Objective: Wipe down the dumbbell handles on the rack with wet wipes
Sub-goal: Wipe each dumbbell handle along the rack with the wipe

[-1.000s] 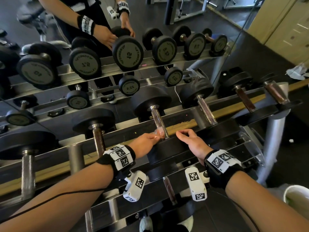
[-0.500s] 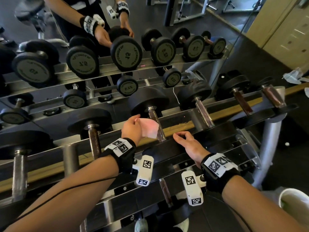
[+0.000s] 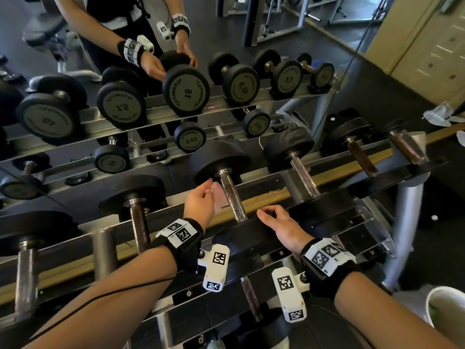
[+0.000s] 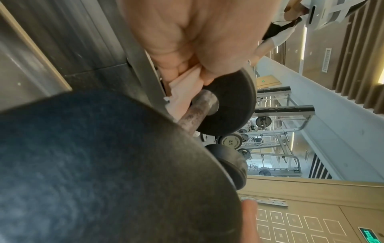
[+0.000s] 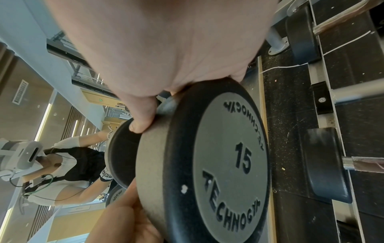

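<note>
Head view is showing a dumbbell rack (image 3: 289,224) running across the frame from lower left to upper right, a mirror (image 3: 75,102) behind it reflecting the weights and the person, dark gym floor (image 3: 377,96) at the upper right and a pale wall (image 3: 427,46) in the corner. Compared with half a second ago, the left hand (image 3: 200,204) is sitting slightly lower beside the handle and the wipe is showing less, mostly tucked behind the hand. That hand is pinching the wet wipe (image 3: 217,197) between thumb and curled fingers, and the wipe is hanging just left of the middle dumbbell's handle (image 3: 232,197), against its upper part near the far weight. In the left wrist view the wipe (image 4: 185,92) is lying right beside the handle (image 4: 196,108). The right hand (image 3: 284,226) is resting on the near weight (image 3: 251,233), fingers loosely curled over its edge.
</note>
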`<action>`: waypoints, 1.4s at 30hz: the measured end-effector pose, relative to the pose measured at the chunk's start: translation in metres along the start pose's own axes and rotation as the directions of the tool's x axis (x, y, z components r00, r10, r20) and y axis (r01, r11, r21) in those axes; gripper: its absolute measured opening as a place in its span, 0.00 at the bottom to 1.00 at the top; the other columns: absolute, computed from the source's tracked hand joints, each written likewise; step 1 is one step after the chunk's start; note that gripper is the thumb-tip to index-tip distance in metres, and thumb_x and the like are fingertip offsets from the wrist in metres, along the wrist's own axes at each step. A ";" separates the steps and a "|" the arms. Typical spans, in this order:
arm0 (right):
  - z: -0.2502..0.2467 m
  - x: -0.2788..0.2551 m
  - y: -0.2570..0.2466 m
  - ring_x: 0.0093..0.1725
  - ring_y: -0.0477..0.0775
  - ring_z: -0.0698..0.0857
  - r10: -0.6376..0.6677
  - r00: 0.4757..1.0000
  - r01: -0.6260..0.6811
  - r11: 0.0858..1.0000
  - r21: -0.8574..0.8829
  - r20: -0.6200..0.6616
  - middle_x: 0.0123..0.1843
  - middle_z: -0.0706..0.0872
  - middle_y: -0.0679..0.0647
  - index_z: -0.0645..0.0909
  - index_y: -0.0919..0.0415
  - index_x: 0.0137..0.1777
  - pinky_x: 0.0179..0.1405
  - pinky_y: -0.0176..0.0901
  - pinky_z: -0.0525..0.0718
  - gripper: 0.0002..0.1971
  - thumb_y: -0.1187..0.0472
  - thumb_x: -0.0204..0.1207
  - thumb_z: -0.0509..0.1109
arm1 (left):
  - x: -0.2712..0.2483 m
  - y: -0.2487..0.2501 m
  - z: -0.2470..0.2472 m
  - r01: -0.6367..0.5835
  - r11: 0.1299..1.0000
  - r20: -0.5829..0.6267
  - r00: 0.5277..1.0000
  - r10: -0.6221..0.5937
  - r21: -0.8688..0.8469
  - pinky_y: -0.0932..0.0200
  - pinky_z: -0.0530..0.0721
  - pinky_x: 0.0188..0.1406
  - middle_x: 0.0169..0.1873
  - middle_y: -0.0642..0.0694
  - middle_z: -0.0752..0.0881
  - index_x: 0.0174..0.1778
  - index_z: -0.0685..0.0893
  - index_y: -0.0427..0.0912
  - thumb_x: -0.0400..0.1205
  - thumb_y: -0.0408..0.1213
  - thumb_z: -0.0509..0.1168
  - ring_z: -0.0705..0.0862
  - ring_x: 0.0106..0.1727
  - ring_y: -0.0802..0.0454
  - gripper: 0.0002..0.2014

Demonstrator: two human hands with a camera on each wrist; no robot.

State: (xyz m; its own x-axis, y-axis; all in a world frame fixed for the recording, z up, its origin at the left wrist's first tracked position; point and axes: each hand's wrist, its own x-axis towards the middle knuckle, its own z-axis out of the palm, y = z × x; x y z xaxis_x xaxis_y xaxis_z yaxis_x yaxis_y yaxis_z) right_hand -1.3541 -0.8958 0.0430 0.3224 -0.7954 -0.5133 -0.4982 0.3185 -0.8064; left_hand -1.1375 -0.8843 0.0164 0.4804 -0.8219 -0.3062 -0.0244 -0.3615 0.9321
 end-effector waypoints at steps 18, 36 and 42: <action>-0.002 0.000 0.001 0.66 0.56 0.78 -0.018 1.000 0.018 0.999 -0.029 0.006 0.70 0.72 0.57 0.74 0.50 0.67 0.73 0.52 0.77 0.19 0.42 0.81 0.66 | -0.016 0.015 -0.002 0.167 0.926 0.209 0.973 -0.099 -0.337 0.55 0.81 0.61 0.51 0.41 0.81 0.62 0.80 0.41 0.91 0.29 0.52 0.83 0.53 0.49 0.12; 0.002 0.000 0.004 0.61 0.54 0.78 -0.054 0.998 0.053 0.995 -0.086 -0.012 0.65 0.72 0.54 0.73 0.47 0.59 0.66 0.48 0.77 0.15 0.39 0.81 0.64 | -0.022 0.029 -0.013 0.190 0.941 0.235 0.964 -0.125 -0.281 0.64 0.87 0.46 0.44 0.46 0.87 0.61 0.82 0.38 0.91 0.29 0.53 0.86 0.44 0.55 0.13; 0.002 0.001 0.005 0.60 0.51 0.78 -0.065 0.998 0.064 0.991 -0.115 -0.010 0.65 0.72 0.54 0.72 0.49 0.61 0.56 0.39 0.76 0.17 0.39 0.81 0.62 | -0.019 0.023 0.014 0.106 0.969 0.231 0.972 -0.053 -0.225 0.55 0.83 0.63 0.57 0.42 0.85 0.72 0.78 0.40 0.90 0.26 0.52 0.85 0.56 0.49 0.17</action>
State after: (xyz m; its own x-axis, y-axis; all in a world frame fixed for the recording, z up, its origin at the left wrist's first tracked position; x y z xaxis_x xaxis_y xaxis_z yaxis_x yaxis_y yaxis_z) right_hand -1.3545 -0.8942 0.0380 0.3463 -0.8196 -0.4565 -0.5662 0.2053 -0.7983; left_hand -1.1594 -0.8832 0.0407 0.2656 -0.8810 -0.3915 0.2242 -0.3385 0.9139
